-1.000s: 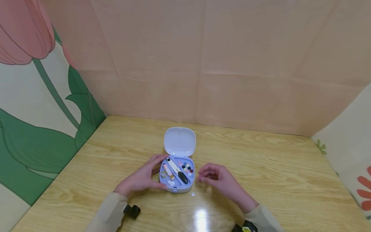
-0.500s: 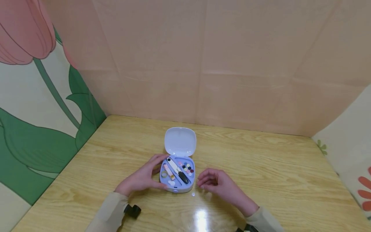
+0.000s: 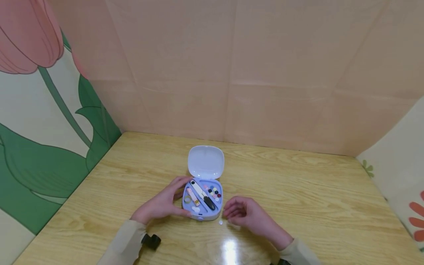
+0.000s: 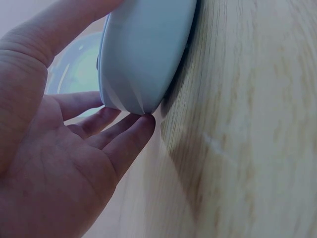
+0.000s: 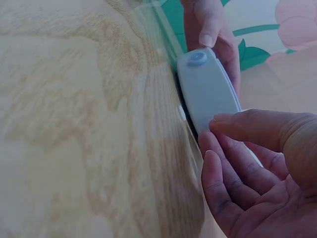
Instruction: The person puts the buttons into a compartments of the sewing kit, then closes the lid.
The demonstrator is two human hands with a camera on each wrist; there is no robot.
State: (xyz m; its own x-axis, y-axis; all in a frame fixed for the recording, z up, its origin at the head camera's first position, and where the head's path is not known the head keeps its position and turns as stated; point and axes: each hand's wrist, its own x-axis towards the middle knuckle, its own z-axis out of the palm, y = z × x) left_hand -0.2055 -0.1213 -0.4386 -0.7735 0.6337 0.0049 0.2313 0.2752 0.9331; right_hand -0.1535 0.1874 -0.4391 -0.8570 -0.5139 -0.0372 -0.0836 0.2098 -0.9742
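A periwinkle sewing box stands on the table with its lid raised. Inside lie black-handled scissors or a similar cutting tool, a pink-and-yellow strip, a yellowish ring and several coloured buttons. My left hand grips the box's left side, thumb at the front corner and fingertips against the side wall. Beside the right wall is my right hand, fingers loosely bent, nothing seen in them. A small pale button lies on the table near these fingertips.
The wood-grain table ends at a pinkish cloth backdrop. A panel with a printed tulip borders the left side, and a pale flowered panel the right. A bright reflection shows near the front.
My right hand has lowered slightly toward the front and left, closer to the loose button. The left hand and the box have stayed in place.
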